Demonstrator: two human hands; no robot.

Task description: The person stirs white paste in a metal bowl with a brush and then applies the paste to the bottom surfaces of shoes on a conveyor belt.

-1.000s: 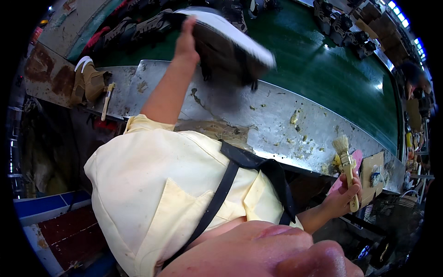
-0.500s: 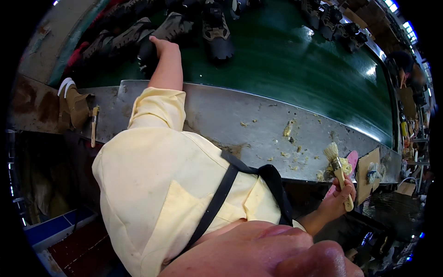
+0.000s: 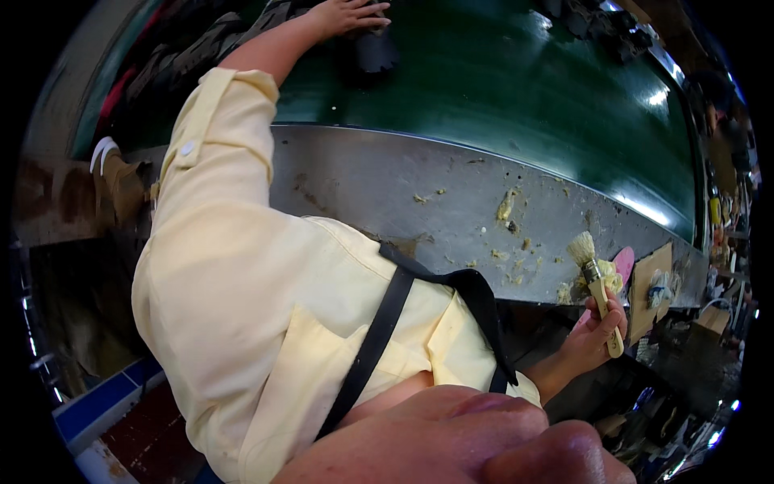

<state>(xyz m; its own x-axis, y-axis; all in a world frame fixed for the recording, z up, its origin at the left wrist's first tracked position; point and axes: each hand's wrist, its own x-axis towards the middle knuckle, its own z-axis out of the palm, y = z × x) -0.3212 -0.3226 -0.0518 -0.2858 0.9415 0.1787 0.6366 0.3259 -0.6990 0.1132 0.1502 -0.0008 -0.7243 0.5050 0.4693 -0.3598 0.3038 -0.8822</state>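
My left hand (image 3: 348,18) reaches across to the far side, its fingers spread over the upper part of a dark shoe (image 3: 376,56) that stands on the green surface. The fingers look stretched rather than wrapped round it, and the hand hides much of the shoe. Low at the right, my right hand (image 3: 597,331) grips the wooden handle of a round paintbrush (image 3: 595,279). Its pale bristles point up and away, beside a yellowish pasty lump (image 3: 610,277) at the metal ledge's edge.
A metal ledge (image 3: 363,173) spotted with yellowish residue runs along the green surface (image 3: 484,105). More dark shoes (image 3: 205,48) line the far left, others (image 3: 601,28) the far right. Tan shoe pieces (image 3: 121,187) lie left. Brown cardboard (image 3: 650,292) leans by a pink piece (image 3: 624,263).
My left hand has left a grey-brown shoe at the far left and moved right, onto the dark shoe. My right hand keeps the brush in nearly the same place.
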